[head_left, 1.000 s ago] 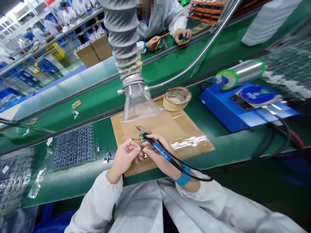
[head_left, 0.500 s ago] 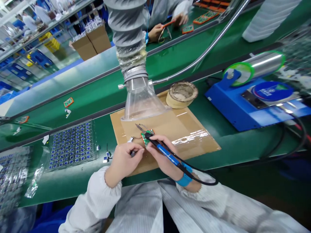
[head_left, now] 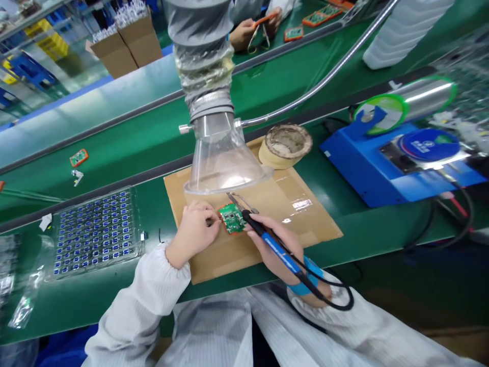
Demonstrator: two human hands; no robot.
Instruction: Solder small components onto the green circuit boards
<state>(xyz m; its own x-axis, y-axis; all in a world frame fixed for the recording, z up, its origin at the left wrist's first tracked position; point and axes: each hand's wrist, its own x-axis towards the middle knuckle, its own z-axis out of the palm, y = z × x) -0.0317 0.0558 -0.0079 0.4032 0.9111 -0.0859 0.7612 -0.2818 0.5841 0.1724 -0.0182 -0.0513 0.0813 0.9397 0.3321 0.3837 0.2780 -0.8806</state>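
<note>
A small green circuit board [head_left: 232, 218] lies on a taped cardboard mat [head_left: 305, 214]. My left hand [head_left: 194, 232] is closed in a pinch at the board's left edge, on something too small to name. My right hand [head_left: 273, 244] grips a blue-handled soldering iron [head_left: 275, 245], whose tip rests near the board's right side beside a thin metal wire. A black cable loops from the iron past my blue wrist strap [head_left: 305, 278].
A clear fume-extractor funnel [head_left: 225, 158] hangs just above the board. A roll of tape [head_left: 285, 146] sits behind the mat, a blue soldering station [head_left: 385, 168] to the right, a tray of small blue parts [head_left: 95, 229] to the left. Another person's hands [head_left: 244, 33] work across the belt.
The green board now lies flat and in full view. My left hand has moved up to its left edge, and the iron has shifted right. The view has tilted down.
</note>
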